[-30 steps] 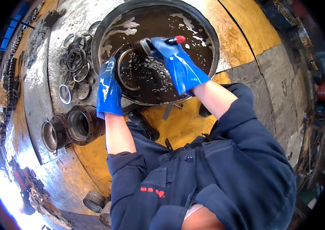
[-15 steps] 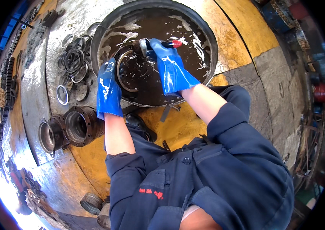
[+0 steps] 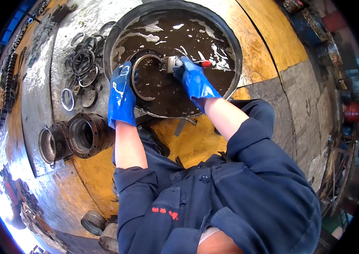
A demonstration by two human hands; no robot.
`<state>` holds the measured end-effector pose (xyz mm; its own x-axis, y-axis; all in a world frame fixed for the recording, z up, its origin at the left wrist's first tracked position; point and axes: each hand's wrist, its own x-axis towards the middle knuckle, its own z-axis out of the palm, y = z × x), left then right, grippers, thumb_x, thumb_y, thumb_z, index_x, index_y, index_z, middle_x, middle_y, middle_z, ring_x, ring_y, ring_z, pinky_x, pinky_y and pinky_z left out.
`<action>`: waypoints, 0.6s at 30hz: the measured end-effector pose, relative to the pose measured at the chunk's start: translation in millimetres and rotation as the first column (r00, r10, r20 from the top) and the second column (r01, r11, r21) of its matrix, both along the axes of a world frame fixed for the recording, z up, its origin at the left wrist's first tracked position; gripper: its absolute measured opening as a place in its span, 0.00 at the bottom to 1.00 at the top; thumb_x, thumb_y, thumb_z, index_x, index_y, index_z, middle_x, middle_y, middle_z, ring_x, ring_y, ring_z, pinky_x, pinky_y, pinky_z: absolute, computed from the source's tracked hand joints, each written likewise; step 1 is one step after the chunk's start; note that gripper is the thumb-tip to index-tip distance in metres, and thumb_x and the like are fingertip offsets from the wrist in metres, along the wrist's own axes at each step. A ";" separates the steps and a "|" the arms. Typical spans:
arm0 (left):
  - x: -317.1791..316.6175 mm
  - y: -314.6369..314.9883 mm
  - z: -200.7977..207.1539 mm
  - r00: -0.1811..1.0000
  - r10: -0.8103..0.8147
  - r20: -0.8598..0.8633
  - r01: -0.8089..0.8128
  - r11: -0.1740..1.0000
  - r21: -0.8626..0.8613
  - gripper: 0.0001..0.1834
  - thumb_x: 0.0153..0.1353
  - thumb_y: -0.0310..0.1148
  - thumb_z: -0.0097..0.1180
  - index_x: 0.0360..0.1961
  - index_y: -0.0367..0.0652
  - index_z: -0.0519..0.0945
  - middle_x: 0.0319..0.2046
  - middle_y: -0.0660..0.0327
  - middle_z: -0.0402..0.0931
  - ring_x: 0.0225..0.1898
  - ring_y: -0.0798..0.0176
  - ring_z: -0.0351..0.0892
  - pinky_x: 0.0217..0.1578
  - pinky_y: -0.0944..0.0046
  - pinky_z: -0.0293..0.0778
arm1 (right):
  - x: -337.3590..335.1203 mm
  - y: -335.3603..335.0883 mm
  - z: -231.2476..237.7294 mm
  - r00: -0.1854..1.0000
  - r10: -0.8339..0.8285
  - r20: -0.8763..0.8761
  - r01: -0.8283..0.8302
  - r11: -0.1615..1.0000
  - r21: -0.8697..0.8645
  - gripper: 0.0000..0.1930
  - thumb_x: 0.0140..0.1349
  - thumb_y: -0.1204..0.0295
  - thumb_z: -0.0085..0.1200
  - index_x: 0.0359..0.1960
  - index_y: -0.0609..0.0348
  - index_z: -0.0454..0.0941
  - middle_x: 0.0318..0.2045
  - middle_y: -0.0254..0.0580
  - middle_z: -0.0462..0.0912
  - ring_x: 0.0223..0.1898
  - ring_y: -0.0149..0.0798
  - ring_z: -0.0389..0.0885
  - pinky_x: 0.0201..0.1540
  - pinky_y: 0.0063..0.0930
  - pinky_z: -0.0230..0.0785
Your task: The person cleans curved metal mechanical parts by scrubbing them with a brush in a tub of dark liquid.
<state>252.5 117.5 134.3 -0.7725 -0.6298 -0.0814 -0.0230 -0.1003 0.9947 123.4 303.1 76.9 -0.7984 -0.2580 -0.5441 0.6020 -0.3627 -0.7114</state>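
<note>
Both my hands wear blue rubber gloves over a round black tub (image 3: 237, 55) of dark brown liquid. My right hand (image 3: 192, 76) is closed round a paintbrush (image 3: 173, 64) with a metal band and a red-tipped handle. Its bristles point left, close to the rim of a metal ring-shaped part (image 3: 135, 76) that lies partly under the liquid. At the tub's left side my left hand (image 3: 121, 84) grips that part's left edge, fingers bent over it. The liquid hides the part's lower side.
Left of the tub lies a heap of metal rings (image 3: 83, 62), with a single bright ring (image 3: 68, 99) nearer. Two hollow flanged housings (image 3: 87, 136) stand by my left forearm. Another short metal cylinder (image 3: 93, 222) sits at lower left. Yellow and grey plates cover the floor.
My right hand and the paintbrush have moved down and slightly right, from above the ring part's upper rim to beside its right side. My left hand has stayed almost in place.
</note>
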 end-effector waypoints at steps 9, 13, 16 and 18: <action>0.9 -0.7 8.6 1.000 0.023 0.010 -0.024 0.984 0.175 0.22 0.77 0.44 0.57 0.58 0.35 0.83 0.46 0.58 0.86 0.44 0.64 0.83 0.48 0.65 0.78 | 15.9 15.1 20.5 0.966 0.253 -0.042 -0.237 0.943 0.234 0.19 0.73 0.57 0.61 0.54 0.60 0.83 0.43 0.39 0.89 0.41 0.35 0.87 0.46 0.30 0.80; -0.7 7.3 13.3 1.000 -0.008 -0.007 0.009 0.986 0.168 0.22 0.77 0.44 0.57 0.58 0.35 0.83 0.46 0.57 0.86 0.45 0.64 0.83 0.48 0.65 0.78 | 9.9 8.8 17.7 0.998 0.051 -0.033 -0.050 0.998 0.036 0.16 0.72 0.56 0.60 0.48 0.54 0.86 0.35 0.34 0.88 0.34 0.32 0.84 0.44 0.30 0.76; -7.3 5.7 -3.2 0.998 0.031 -0.051 -0.021 0.982 0.186 0.22 0.77 0.44 0.57 0.58 0.35 0.83 0.47 0.57 0.86 0.45 0.64 0.84 0.49 0.65 0.78 | 4.4 9.3 -4.5 0.959 0.284 -0.025 -0.256 0.897 0.360 0.21 0.65 0.51 0.61 0.45 0.57 0.89 0.34 0.41 0.89 0.35 0.34 0.85 0.43 0.35 0.76; -3.0 -8.5 -15.6 0.999 0.029 -0.021 -0.025 0.986 0.166 0.22 0.77 0.43 0.57 0.58 0.35 0.82 0.48 0.55 0.86 0.45 0.62 0.84 0.49 0.64 0.79 | 14.5 -4.7 28.5 0.814 0.580 -0.001 -0.347 0.488 0.801 0.18 0.64 0.52 0.60 0.42 0.51 0.91 0.38 0.45 0.91 0.41 0.41 0.91 0.46 0.39 0.79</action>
